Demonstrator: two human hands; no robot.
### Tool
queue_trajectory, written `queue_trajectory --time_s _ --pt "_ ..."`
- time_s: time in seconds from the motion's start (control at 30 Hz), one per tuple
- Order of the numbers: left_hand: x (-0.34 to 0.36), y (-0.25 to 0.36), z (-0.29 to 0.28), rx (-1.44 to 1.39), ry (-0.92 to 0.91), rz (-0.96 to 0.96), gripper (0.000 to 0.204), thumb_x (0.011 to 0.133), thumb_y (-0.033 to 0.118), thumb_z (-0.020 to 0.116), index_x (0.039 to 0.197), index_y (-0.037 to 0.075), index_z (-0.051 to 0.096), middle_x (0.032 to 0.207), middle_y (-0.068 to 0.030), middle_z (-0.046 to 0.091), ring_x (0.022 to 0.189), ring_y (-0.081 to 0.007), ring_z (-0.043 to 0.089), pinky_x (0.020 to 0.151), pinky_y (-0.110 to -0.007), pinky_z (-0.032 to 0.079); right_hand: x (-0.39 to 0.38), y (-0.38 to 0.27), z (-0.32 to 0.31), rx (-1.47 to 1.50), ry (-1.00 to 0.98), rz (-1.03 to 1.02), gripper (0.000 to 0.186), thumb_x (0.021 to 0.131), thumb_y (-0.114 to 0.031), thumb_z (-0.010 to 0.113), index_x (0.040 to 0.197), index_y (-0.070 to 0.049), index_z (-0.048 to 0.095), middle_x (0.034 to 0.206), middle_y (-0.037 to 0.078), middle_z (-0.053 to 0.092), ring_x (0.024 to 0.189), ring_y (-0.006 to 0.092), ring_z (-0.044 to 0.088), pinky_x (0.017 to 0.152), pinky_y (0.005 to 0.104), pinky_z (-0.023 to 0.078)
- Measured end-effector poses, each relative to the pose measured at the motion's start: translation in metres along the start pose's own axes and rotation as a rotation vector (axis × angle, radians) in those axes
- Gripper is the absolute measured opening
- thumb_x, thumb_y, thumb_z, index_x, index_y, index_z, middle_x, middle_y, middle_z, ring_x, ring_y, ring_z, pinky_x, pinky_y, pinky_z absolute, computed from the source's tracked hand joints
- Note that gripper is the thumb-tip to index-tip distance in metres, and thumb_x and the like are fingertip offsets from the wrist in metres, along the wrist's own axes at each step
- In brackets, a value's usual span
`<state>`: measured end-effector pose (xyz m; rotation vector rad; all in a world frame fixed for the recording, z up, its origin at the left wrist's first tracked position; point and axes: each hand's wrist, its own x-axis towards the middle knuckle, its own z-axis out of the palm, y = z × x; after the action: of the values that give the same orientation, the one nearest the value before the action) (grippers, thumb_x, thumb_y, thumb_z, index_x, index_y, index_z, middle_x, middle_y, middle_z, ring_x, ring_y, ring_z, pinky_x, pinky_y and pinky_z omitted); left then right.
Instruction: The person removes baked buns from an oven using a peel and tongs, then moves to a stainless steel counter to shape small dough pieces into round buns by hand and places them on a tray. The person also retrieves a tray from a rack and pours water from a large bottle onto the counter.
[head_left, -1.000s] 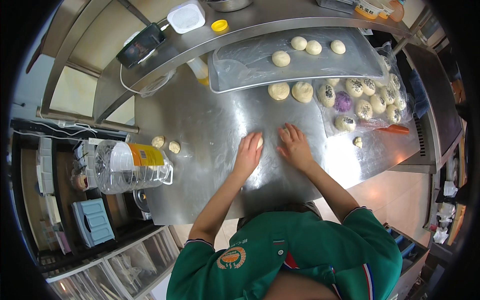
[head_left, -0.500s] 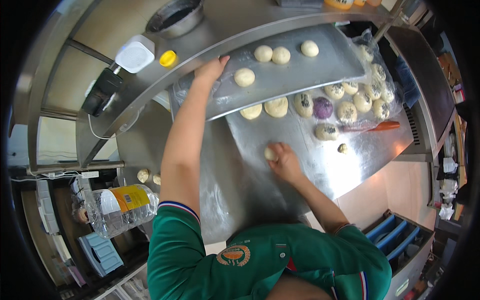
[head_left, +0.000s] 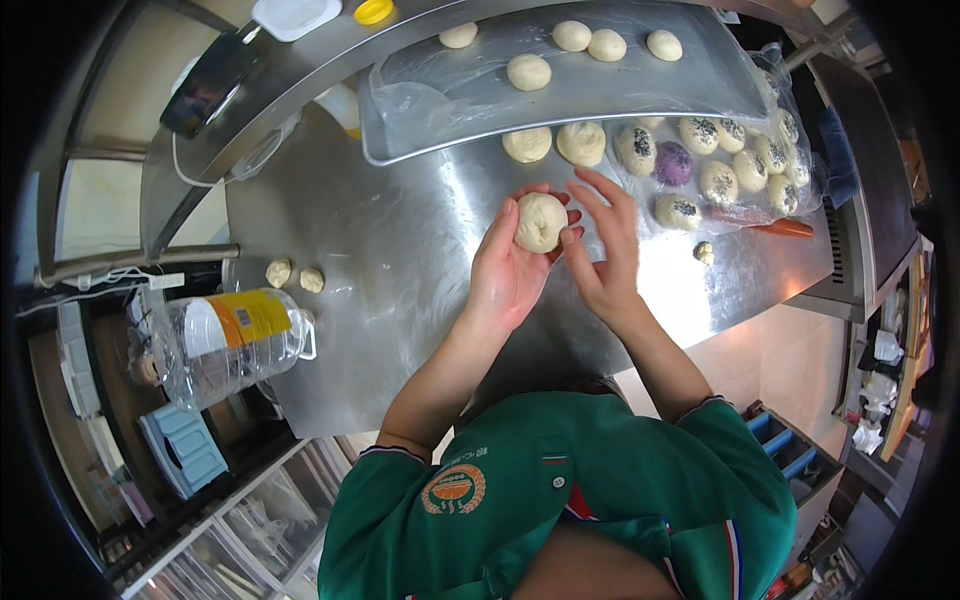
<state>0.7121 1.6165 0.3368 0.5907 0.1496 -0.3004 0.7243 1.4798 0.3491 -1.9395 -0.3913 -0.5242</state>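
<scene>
A smooth, pale dough ball (head_left: 540, 222) with a small dimple rests in my left hand (head_left: 500, 275), whose fingers curl around it from beneath. My right hand (head_left: 610, 250) is beside the ball with its fingers spread, the thumb close to or touching its edge. Beyond both hands, two flattened dough pieces (head_left: 582, 144) sit on the steel worktop (head_left: 400, 250) by the front edge of a large metal tray (head_left: 440, 120). Several more dough balls (head_left: 528, 72) stand apart on that tray.
Seed-topped buns (head_left: 718, 183) and one purple bun (head_left: 674, 164) crowd on plastic film at right, near an orange-handled tool (head_left: 780, 228). A dough scrap (head_left: 704, 253) lies nearer. Two small dough lumps (head_left: 312, 280) and a clear plastic jug (head_left: 230, 345) are at left.
My left hand has come back from the tray and now holds the dough ball that was at my right hand. Another ball shows on the tray where my left hand was. The view has shifted.
</scene>
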Motion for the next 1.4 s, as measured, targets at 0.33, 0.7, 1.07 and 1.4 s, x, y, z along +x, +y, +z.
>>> queue_trajectory --time_s 0.33,0.7,1.07,1.4 --pt "-0.029 -0.008 0.024 -0.134 -0.005 0.149 0.038 0.106 0.032 0.042 0.135 0.01 0.05 0.132 -0.0107 0.056 0.122 -0.0248 0.054 0.108 -0.04 0.041 -0.016 -0.026 0.001 -0.278 0.052 -0.22 0.027 0.071 -0.009 0.082 0.096 -0.011 0.072 0.095 0.001 0.066 0.086 0.0232 0.058 0.072 0.0363 0.04" --pt "-0.049 -0.001 0.017 -0.063 0.029 0.115 0.033 0.104 0.024 0.049 0.134 0.01 0.048 0.135 -0.0122 0.053 0.121 -0.0231 0.054 0.105 -0.039 0.044 -0.027 -0.045 0.001 -0.149 -0.044 -0.113 0.016 0.08 -0.011 0.076 0.095 -0.008 0.07 0.095 0.004 0.066 0.088 0.0255 0.058 0.08 0.0392 0.044" --pt "-0.018 -0.001 0.012 1.044 -0.305 0.616 0.076 0.093 0.023 0.064 0.156 -0.001 0.029 0.163 -0.0187 0.03 0.156 -0.0299 0.014 0.124 -0.046 0.012 -0.063 0.033 -0.013 0.376 -0.272 0.14 0.049 0.096 -0.025 0.065 0.137 -0.002 0.052 0.138 0.018 0.054 0.12 0.0344 0.058 0.101 0.043 0.048" --pt "0.241 0.07 0.034 2.058 -0.19 0.728 0.06 0.086 0.016 0.071 0.143 0.009 0.051 0.152 -0.02 0.044 0.14 -0.0398 0.042 0.113 -0.044 0.039 -0.125 0.117 -0.017 -0.464 -0.563 -0.026 0.056 0.086 -0.025 0.073 0.137 -0.011 0.056 0.142 0.017 0.051 0.13 0.0345 0.049 0.104 0.0454 0.045"
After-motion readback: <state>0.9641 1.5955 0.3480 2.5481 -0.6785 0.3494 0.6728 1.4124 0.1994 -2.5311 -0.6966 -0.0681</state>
